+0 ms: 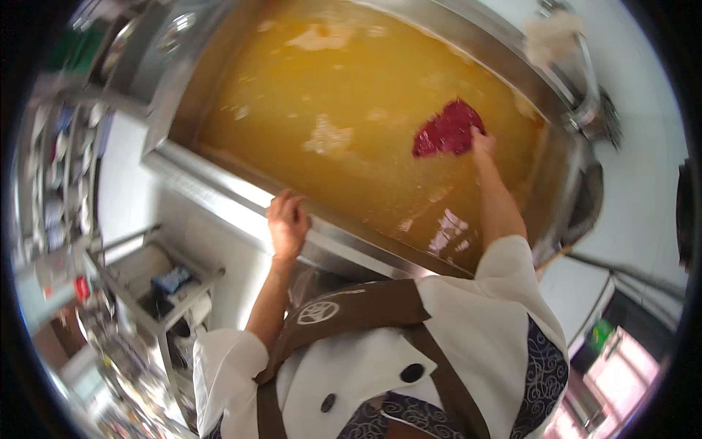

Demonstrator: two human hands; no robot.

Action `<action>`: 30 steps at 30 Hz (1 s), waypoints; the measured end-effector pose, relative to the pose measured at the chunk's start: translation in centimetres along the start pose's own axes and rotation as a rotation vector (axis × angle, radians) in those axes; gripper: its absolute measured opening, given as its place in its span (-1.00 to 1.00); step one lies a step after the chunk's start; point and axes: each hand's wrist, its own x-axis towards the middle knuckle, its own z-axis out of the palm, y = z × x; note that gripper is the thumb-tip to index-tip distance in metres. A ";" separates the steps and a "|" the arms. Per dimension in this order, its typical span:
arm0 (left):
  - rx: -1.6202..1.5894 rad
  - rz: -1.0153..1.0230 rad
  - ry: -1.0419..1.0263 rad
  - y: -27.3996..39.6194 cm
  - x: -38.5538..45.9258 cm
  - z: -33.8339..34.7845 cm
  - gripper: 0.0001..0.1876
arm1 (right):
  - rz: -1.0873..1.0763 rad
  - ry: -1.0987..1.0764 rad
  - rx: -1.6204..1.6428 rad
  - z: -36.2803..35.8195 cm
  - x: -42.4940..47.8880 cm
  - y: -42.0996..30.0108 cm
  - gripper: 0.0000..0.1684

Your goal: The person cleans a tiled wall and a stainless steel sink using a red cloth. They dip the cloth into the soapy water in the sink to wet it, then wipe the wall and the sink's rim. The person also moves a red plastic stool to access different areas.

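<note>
A large stainless steel sink [219, 189] filled with murky yellow water lies before me, foam patches floating on it. My right hand [482, 144], at the water's surface right of the middle, grips the edge of a wet dark-red cloth [451, 129]. The cloth is spread out to the left of that hand. At the near rim of the sink, my left hand [288, 222] rests with its fingers curled over the metal edge; it appears to grip the rim. Whatever lies below the cloudy water is hidden.
A faucet [589, 104] with a pale cloth [554, 38] near it stands at the far right. Beside the sink's right end is a dark pan [587, 200]. A metal rack [164, 324] stands lower left, with loaded shelves [63, 175] beyond. Another metal basin [173, 41] adjoins at upper left.
</note>
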 end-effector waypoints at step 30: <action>0.094 -0.014 -0.062 1.0 1.2 -0.2 -0.70 | 0.051 -0.025 -0.017 4.8 -14.1 1.1 -0.67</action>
